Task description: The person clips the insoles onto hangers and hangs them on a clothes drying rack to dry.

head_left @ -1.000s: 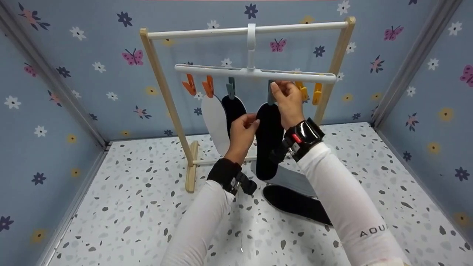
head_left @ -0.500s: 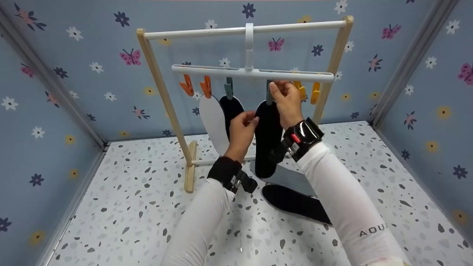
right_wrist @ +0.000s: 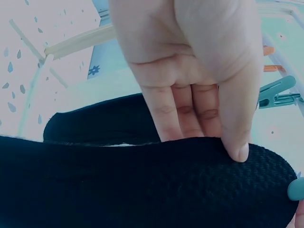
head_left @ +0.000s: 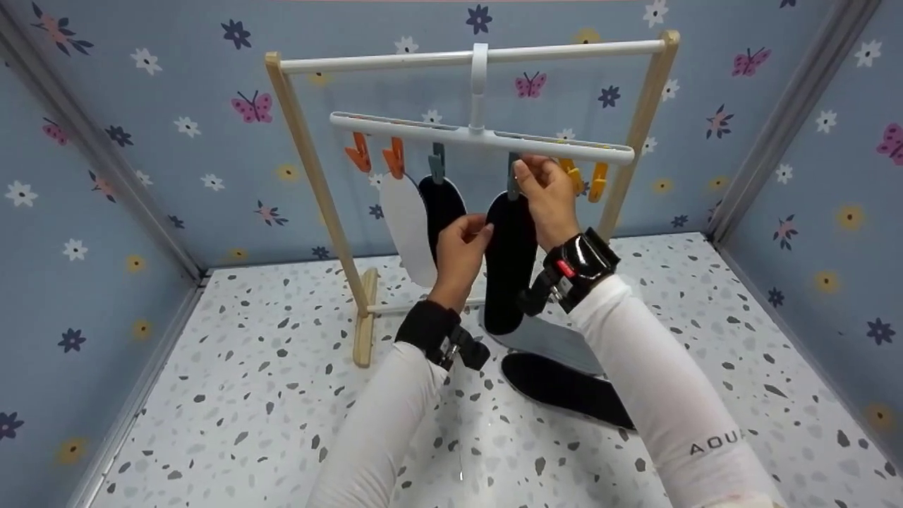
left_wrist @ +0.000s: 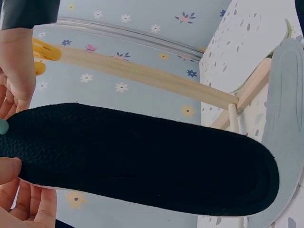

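My left hand (head_left: pixel 460 257) pinches the upper left edge of a black insole (head_left: pixel 509 261) between thumb and fingers. At the insole's top, my right hand (head_left: pixel 552 197) pinches a teal clothespin (head_left: pixel 513 176) hanging from a white hanger (head_left: pixel 405 130). In the left wrist view the teal tip (left_wrist: pixel 3 127) overlaps the insole's end. Left of my hands, a second teal clothespin (head_left: pixel 437 164) holds another black insole (head_left: pixel 441 201). Beside that, a white insole (head_left: pixel 408 226) hangs from an orange clothespin (head_left: pixel 396 159). My right fingers are mostly hidden in the right wrist view.
The hanger hooks over the top bar (head_left: pixel 381 62) of a wooden-sided rack (head_left: pixel 310 162). Another orange clothespin (head_left: pixel 359 152) and two yellow ones, one at the far right (head_left: pixel 598 182), also hang. A grey insole (head_left: pixel 557 343) and a black insole (head_left: pixel 564 388) lie on the speckled surface.
The hanger has tilted, its left end rising and its right end dropping. The insoles hanging on the left have risen slightly. Both hands keep nearly the same place and hold.
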A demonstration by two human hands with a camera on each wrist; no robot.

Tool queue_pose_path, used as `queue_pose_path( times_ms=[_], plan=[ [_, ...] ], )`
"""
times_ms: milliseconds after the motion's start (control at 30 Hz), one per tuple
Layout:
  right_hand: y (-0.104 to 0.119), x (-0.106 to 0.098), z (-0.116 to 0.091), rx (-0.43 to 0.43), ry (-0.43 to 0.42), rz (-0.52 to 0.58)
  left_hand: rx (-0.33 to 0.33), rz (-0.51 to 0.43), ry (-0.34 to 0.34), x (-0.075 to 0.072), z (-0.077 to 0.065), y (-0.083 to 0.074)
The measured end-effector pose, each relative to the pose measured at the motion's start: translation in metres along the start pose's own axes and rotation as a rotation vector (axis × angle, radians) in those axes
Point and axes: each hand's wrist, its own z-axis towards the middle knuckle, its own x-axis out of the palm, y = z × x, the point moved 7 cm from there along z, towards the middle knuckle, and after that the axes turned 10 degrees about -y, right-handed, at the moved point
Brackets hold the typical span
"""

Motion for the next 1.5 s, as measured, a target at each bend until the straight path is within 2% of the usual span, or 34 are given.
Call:
queue_pose_path(
  times_ms=[267, 633, 1033, 1500],
  plan=[
    [-0.005, -0.001, -0.001, 0.021, 0.008, 0.018, -0.016, 0.023, -0.012, -0.006, -0.001, 0.011],
    [-0.014, -0.010, 0.000, 0.052, -0.020, -0.052, -0.040, 0.037, -0.031, -0.011, -0.004, 0.025],
    [-0.021, -0.016, 0.002, 0.056, -0.041, -0.046, -0.104, 0.004, -0.024, -0.018, -0.008, 0.043],
    [-0.036, -0.027, -0.002, 0.073, -0.041, -0.101, -0.140, -0.008, -0.018, -0.029, -0.017, 0.056]
  ],
)
